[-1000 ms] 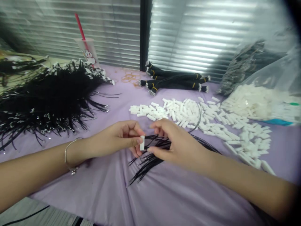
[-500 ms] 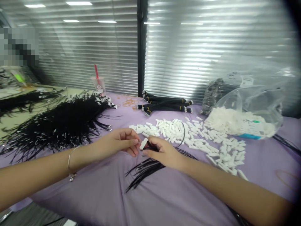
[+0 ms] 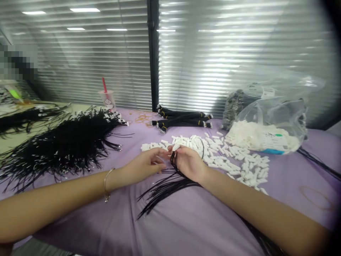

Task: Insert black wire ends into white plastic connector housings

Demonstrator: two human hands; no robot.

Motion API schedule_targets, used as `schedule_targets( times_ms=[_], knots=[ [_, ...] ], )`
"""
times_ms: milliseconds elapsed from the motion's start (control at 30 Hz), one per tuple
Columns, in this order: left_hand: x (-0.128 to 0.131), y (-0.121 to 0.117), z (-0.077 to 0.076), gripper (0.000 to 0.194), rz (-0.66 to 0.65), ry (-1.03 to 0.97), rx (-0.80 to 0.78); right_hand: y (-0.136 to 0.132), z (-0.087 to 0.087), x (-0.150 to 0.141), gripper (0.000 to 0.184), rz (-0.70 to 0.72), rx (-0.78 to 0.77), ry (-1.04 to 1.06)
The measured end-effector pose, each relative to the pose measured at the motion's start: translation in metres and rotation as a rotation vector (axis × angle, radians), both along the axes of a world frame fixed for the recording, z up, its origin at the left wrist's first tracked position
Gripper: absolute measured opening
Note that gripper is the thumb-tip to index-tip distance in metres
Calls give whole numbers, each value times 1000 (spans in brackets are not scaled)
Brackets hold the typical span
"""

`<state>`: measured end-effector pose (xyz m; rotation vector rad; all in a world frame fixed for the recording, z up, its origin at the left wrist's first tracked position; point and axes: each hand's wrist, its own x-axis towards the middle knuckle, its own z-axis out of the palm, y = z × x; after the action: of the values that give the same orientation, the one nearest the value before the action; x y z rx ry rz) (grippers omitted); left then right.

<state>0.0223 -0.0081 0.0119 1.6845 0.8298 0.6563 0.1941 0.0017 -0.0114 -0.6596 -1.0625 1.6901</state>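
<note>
My right hand (image 3: pixel 191 163) pinches a small white plastic connector (image 3: pixel 176 147), turned upward, with thin black wires (image 3: pixel 174 160) hanging from it in a loop against the palm. Close by on the left, my left hand (image 3: pixel 149 163) reaches its fingertips up to the connector, with thumb and fingers apart. Whether those fingertips touch it is hard to make out. Below both hands, a bundle of loose black wires (image 3: pixel 157 195) with small metal ends lies on the purple cloth (image 3: pixel 170 227). Many more white connectors (image 3: pixel 191 141) are spread just behind my right hand.
A big heap of black wires (image 3: pixel 61 142) covers the left side. Banded black bundles (image 3: pixel 183 121) lie at the back. At right stands a clear bag (image 3: pixel 266 138) of white pieces. A cup (image 3: pixel 108 99) with a red straw is near the blinds, rubber bands (image 3: pixel 144 119) beside it.
My right hand has turned palm inward and lifted the connector slightly away to the right and back. My left hand has followed it to the right. The view has shifted a little.
</note>
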Motion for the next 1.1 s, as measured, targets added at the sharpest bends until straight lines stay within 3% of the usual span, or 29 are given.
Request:
schedule_targets(
  times_ms=[167,333,567,667,767,900,1000,1100],
  knots=[
    [7,10,-7,17,-39,-11,-10,-5,-4,-3,18,11,79,-137],
    [-1,12,-8,17,-38,4,-47,-13,9,1,17,-46,139,-304],
    [-7,14,8,12,73,126,7,-18,40,15,17,-53,157,-352],
    [-11,10,18,14,-2,326,196,-13,46,20,17,-71,165,-317],
    [-14,3,31,19,-131,513,471,-8,39,20,21,-103,154,-302],
    [-10,-10,39,26,18,531,666,-5,14,14,28,-106,148,-346],
    [-4,-23,31,32,-20,652,775,-6,-1,9,30,-99,134,-366],
    [3,-37,13,64,-54,959,824,-9,-5,7,30,-95,140,-381]
  ],
)
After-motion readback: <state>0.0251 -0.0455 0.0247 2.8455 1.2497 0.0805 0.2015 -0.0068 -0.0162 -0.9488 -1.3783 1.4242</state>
